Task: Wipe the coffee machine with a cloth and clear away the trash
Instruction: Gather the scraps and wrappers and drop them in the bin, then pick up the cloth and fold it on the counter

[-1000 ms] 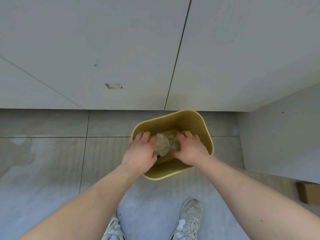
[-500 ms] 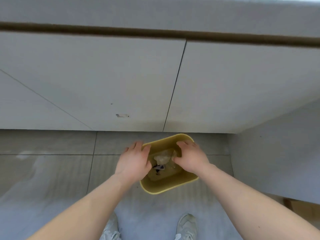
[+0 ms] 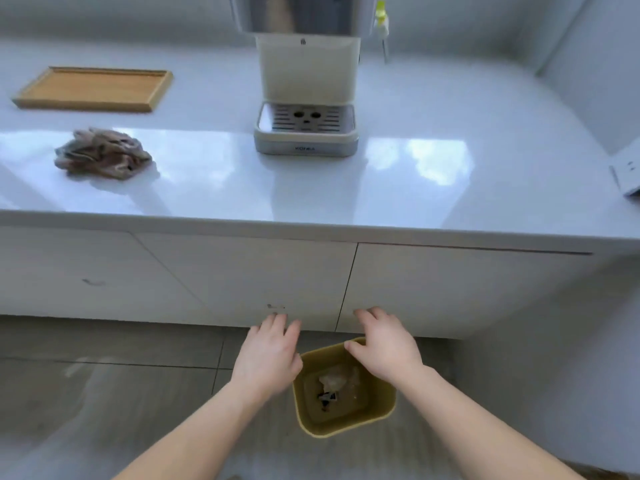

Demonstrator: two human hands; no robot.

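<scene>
A yellow trash bin (image 3: 381, 412) stands on the floor below the counter, with crumpled trash (image 3: 334, 381) lying inside. My left hand (image 3: 268, 355) hovers over the bin's left rim, fingers spread, holding nothing. My right hand (image 3: 386, 344) hangs over the far right rim, also empty with fingers apart. On the white counter (image 3: 433, 188) stands the coffee machine (image 3: 306, 81), its drip tray facing me. A crumpled grey cloth (image 3: 104, 154) lies on the counter to the left.
A wooden tray (image 3: 95, 88) sits at the counter's back left. White cabinet doors (image 3: 242, 271) run under the counter. A white socket block (image 3: 627, 176) is at the right edge. Grey tiled floor (image 3: 121, 375) surrounds the bin.
Both hands let go of the crumpled trash, which now lies in the bin, and rose above the rim. The view tilted up, bringing the counter and coffee machine into sight.
</scene>
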